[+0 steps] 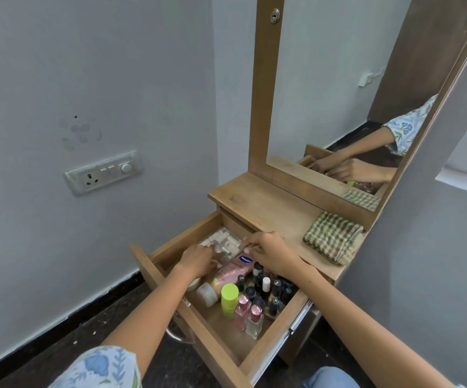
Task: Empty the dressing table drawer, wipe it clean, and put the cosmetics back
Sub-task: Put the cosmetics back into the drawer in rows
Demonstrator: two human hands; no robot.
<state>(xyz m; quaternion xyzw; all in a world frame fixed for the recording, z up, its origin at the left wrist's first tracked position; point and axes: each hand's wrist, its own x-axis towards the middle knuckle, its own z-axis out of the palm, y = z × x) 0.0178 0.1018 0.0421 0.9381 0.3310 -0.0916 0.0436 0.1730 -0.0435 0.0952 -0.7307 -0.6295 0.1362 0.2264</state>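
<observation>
We see the wooden drawer [170, 249] pulled wide open from under the table [271, 208], and we place everything else by it. Both forearms reach forward and down into its far half, palms turned downward. Our left hand [197, 259] lies with fingers curled against the near edge of a clear plastic box [222, 242] of pale small items in the drawer's far left corner; our right hand [268, 249] comes in over the drawer's far right edge, fingertips pinching at the same box's right side. We cannot tell whether either hand has truly closed on the box. Just nearer than the box lies a pink tube [230, 271] with a blue cap. Nearer still, in the drawer's middle, stand a lime-capped bottle [229, 299], two pink-capped glass bottles [250, 313] and a cluster of dark nail polish bottles [275, 292]. On the table beyond the drawer's right side rests a folded checked cloth [331, 236], below the mirror [347, 88].
</observation>
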